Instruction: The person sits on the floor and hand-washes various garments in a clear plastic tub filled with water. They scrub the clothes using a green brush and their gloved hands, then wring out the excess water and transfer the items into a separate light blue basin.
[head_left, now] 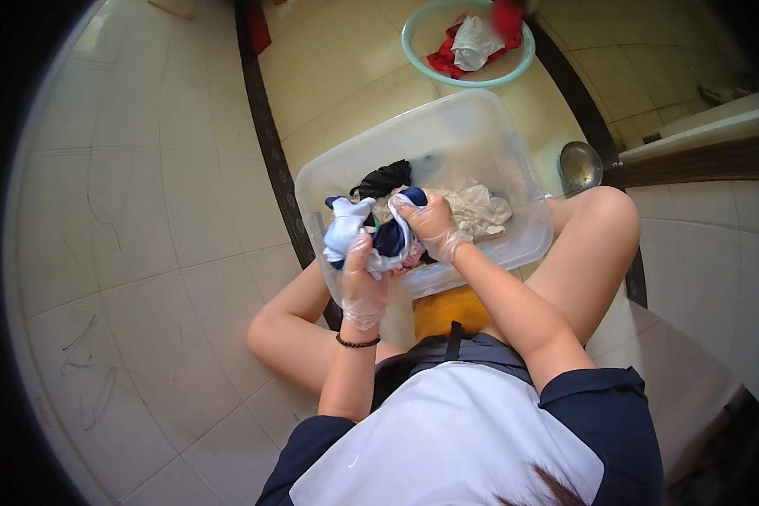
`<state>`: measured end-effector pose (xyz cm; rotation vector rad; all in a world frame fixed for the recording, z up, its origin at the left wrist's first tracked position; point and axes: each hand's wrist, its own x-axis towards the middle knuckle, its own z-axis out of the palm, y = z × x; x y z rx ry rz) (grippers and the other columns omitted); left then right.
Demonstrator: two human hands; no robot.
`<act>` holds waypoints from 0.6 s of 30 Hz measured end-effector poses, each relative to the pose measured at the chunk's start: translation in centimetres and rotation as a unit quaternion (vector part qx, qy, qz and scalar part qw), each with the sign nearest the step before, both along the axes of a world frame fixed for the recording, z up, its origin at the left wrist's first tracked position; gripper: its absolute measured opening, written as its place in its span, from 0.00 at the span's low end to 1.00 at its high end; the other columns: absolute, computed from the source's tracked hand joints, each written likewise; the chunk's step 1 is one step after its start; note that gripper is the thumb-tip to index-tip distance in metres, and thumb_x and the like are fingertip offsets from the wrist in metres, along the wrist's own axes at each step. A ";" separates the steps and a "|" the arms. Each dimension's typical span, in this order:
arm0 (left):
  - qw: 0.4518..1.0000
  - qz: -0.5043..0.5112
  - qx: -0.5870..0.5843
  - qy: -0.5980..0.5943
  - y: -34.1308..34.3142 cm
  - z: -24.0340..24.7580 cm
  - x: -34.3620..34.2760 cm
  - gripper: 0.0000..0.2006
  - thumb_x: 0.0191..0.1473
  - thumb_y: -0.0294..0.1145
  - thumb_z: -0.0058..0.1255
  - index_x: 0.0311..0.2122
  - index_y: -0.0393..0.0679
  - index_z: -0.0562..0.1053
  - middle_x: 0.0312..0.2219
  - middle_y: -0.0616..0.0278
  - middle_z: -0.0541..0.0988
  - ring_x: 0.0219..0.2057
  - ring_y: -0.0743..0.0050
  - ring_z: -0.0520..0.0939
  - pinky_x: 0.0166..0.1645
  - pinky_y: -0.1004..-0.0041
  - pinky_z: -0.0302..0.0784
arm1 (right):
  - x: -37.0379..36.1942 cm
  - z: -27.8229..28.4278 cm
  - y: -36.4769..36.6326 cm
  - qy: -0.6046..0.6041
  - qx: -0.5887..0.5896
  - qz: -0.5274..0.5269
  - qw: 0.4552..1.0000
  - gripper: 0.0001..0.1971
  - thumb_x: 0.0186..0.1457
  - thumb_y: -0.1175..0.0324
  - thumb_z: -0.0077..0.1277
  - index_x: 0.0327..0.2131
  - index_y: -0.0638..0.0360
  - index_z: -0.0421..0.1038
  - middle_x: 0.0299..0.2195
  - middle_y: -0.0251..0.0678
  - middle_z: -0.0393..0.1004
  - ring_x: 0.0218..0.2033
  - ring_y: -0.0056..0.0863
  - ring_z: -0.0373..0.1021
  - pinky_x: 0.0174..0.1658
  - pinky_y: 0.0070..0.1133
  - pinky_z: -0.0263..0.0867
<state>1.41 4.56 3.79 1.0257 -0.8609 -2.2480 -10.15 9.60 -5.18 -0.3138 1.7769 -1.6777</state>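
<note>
In both hands I hold a bunched garment (344, 229) of light blue, white and navy cloth, over the near left side of a clear plastic tub (514, 139). My left hand (364, 287), in a thin clear plastic glove, grips its lower part. Higher up and to the right, my right hand (433, 226), gloved the same way, pinches a navy and white part. Inside the tub lie a twisted black cloth (383, 179) and a crumpled cream cloth (478, 211). A pinkish patterned cloth (406, 260) shows just below the garment, partly hidden by it.
Beyond the tub stands a pale teal basin (408, 49) with red and white cloth in it. A metal bowl (580, 167) sits right of the tub, near a raised ledge (691, 139). My bent knees flank the tub. Something orange-yellow (449, 312) lies between my legs.
</note>
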 end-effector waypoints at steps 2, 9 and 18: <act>0.994 0.003 -0.107 0.008 -1.4 0.9 0.4 0.16 0.53 0.34 0.44 0.47 0.42 0.66 0.41 0.63 0.73 0.39 0.71 0.76 0.47 0.72 0.70 | -1.1 -2.3 -0.2 0.023 0.015 0.008 1.000 0.16 0.43 0.56 0.57 0.30 0.59 0.73 0.30 0.45 0.74 0.31 0.41 0.71 0.35 0.28 0.66; 0.983 0.093 0.032 -0.156 -3.5 -6.6 6.3 0.12 0.53 0.36 0.50 0.40 0.40 0.72 0.31 0.69 0.74 0.31 0.82 0.73 0.34 0.82 0.66 | -4.4 -6.2 0.6 0.335 0.492 0.378 0.709 0.20 0.43 0.68 0.51 0.44 0.44 0.69 0.47 0.33 0.69 0.52 0.34 0.61 0.49 0.42 0.57; 0.953 0.104 0.153 -0.240 -2.4 -10.0 8.7 0.07 0.48 0.30 0.54 0.34 0.45 0.71 0.28 0.71 0.74 0.28 0.81 0.74 0.30 0.81 0.66 | 4.4 -13.2 -7.4 0.111 0.337 0.260 0.898 0.20 0.45 0.61 0.52 0.40 0.65 0.69 0.38 0.54 0.72 0.42 0.48 0.68 0.46 0.33 0.63</act>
